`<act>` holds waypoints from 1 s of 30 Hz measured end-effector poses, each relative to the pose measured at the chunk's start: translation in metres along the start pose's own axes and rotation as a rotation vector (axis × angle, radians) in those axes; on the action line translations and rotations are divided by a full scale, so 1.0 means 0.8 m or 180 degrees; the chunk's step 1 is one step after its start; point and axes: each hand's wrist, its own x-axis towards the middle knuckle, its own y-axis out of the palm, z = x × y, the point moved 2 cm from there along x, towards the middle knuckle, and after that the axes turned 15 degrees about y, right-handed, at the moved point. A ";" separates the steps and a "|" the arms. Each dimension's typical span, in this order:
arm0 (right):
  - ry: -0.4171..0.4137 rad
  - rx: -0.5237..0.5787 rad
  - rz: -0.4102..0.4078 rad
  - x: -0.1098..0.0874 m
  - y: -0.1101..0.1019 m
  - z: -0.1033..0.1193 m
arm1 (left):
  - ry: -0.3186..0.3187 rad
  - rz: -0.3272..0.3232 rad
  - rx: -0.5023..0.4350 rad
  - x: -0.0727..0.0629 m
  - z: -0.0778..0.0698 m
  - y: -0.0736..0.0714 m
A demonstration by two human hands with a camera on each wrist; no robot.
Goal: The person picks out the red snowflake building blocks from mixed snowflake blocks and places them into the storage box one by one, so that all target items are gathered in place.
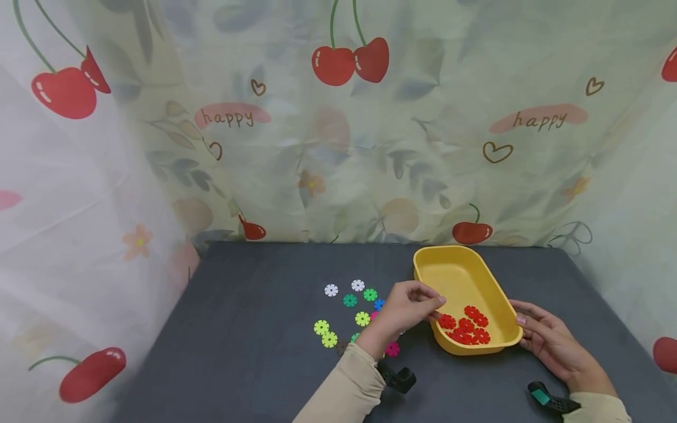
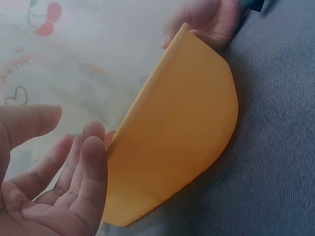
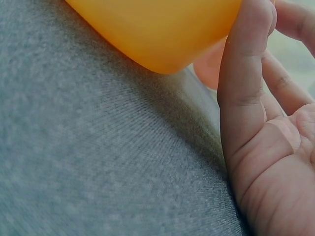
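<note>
A yellow plastic basket (image 1: 460, 270) holds several red snowflake-shaped discs (image 1: 465, 336) at its near end. My left hand (image 1: 409, 305) hovers at the basket's left rim, above the red discs. In the left wrist view, its thumb stands apart from the fingers (image 2: 92, 157), and nothing shows between them. My right hand (image 1: 550, 341) holds the basket's right rim near the front corner. In the right wrist view, one finger (image 3: 246, 83) of that hand lies against the basket's outer wall (image 3: 162, 34).
Left of the basket, loose snowflake discs lie on the dark table (image 1: 238, 329): white (image 1: 331, 290), green (image 1: 350, 301), yellow (image 1: 321, 327), blue (image 1: 379, 304) and pink (image 1: 392, 349). My left forearm (image 1: 344, 382) partly covers them. Printed curtains (image 1: 349, 147) stand behind and at the sides.
</note>
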 end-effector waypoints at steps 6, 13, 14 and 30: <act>0.0008 -0.0004 0.0062 -0.001 0.000 0.001 | 0.0047 0.0067 0.0129 -0.008 -0.004 -0.016; -0.0015 -0.0081 -0.0015 -0.005 0.001 0.010 | 0.0180 0.0242 0.0220 -0.016 -0.009 -0.047; 0.0007 -0.0105 -0.0052 -0.006 0.001 0.012 | 0.0189 0.0266 0.0255 -0.018 -0.010 -0.053; 0.0093 -0.1997 -0.1475 -0.008 0.031 0.049 | 0.0402 0.0312 0.1203 -0.067 -0.023 -0.145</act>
